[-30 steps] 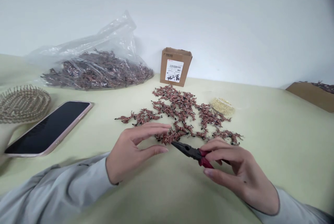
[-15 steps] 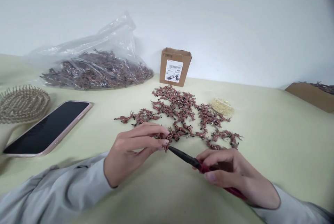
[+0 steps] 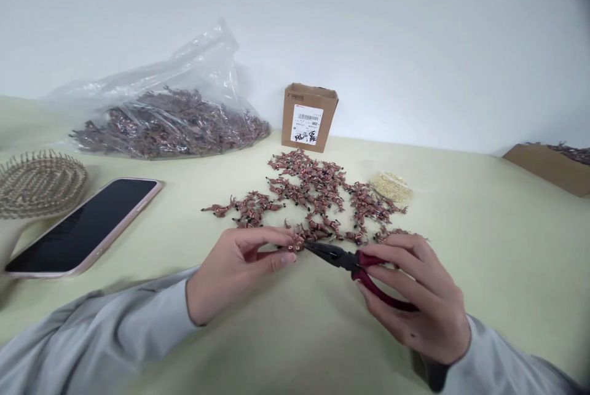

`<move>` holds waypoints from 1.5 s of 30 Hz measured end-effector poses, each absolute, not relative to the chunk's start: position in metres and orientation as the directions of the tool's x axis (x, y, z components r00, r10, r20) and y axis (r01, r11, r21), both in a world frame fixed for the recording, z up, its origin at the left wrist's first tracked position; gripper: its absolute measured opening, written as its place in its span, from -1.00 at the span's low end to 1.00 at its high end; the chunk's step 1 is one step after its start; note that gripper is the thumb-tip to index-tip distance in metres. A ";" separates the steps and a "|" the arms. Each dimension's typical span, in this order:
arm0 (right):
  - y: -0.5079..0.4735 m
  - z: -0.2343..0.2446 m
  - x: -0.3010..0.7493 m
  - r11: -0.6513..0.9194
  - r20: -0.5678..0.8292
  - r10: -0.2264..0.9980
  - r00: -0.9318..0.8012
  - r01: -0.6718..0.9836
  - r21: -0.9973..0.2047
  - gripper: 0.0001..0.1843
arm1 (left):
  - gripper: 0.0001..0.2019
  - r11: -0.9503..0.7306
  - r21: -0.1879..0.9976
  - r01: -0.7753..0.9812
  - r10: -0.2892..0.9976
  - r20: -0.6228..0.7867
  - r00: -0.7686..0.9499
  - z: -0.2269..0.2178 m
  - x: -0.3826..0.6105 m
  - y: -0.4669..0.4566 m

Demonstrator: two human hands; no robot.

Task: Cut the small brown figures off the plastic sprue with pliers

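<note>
My left hand [image 3: 235, 272] pinches one small reddish-brown figure [image 3: 293, 247] between thumb and fingers, just above the pale green table [image 3: 498, 241]. My right hand [image 3: 415, 300] grips red-handled needle-nose pliers [image 3: 350, 258]; their dark tip points left and meets the figure. A spread of several more such figures [image 3: 322, 195] lies just beyond both hands.
A clear plastic bag [image 3: 170, 118] full of the same figures lies at the back left. A small cardboard box [image 3: 308, 115] stands against the wall, with a little heap of pale bits [image 3: 391, 186] to its right. A phone [image 3: 85, 226] and a hairbrush [image 3: 39, 181] lie left. Another carton [image 3: 550, 164] sits far right.
My left hand went from open to pinching a figure. My right hand dipped towards me, then rose, bringing the pliers' tip up against the figure.
</note>
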State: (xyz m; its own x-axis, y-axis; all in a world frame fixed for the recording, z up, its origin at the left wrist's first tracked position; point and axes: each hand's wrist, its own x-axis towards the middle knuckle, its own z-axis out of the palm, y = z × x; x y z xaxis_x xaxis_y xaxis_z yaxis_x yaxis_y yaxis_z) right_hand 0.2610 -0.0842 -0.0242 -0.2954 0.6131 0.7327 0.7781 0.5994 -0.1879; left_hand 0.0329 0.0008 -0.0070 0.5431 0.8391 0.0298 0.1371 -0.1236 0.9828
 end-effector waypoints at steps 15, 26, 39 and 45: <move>-0.082 -0.027 0.264 0.631 0.753 0.543 -0.372 0.772 -0.074 -0.73 | -0.93 0.289 0.954 -0.084 0.742 -0.168 0.649 -0.011 0.035 -0.002; -0.087 -0.026 0.258 0.645 0.711 0.608 -0.352 0.742 -0.184 -0.71 | -0.93 0.355 0.922 -0.157 0.765 -0.189 0.616 -0.012 0.035 -0.004; -0.097 -0.010 0.235 0.195 0.166 0.980 -0.105 0.392 -0.899 -0.94 | -0.97 -0.355 0.925 0.136 0.840 0.251 0.482 -0.013 0.030 0.001; -0.095 -0.016 0.241 0.403 0.445 0.888 -0.118 0.669 -0.625 -0.92 | -0.88 -0.261 0.921 0.290 0.857 0.083 0.509 -0.010 0.031 0.001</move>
